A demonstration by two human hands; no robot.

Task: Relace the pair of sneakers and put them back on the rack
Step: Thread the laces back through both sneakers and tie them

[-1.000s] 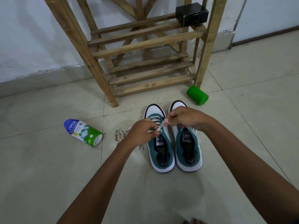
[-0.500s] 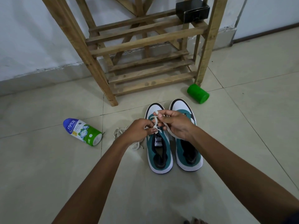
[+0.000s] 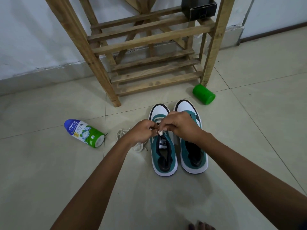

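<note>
Pale floor tiles (image 3: 249, 146) fill most of the frame beneath you, meeting a white wall along the upper left. Largest on that floor is the wooden slatted shoe rack (image 3: 149, 60) at top centre, its lower shelves bare, with a black box (image 3: 199, 7) on its upper right corner. Below it, at centre, the pair of teal-and-white sneakers stands side by side, toes toward the rack: the left-hand sneaker (image 3: 163, 155) under your hands, the right-hand sneaker (image 3: 193, 151) touching it or very nearly.

Your left hand (image 3: 141, 131) and right hand (image 3: 181, 126) meet over the left-hand sneaker's eyelets, both with fingers curled and pinching the white lace (image 3: 160, 132), whose frayed tip shows between them. A second loose lace (image 3: 131, 138) lies in a heap on the floor just left of that shoe, partly under your left wrist.

A Nycil powder bottle (image 3: 84, 133) lies on its side at left; a green cylindrical container (image 3: 203, 94) lies by the rack's right leg.

The risk, as I judge it: that frayed tip may snag or splay at an eyelet, and a sharp pull could drag the light shoe sideways. The right-hand shoe seems unlaced, so much remains.
</note>
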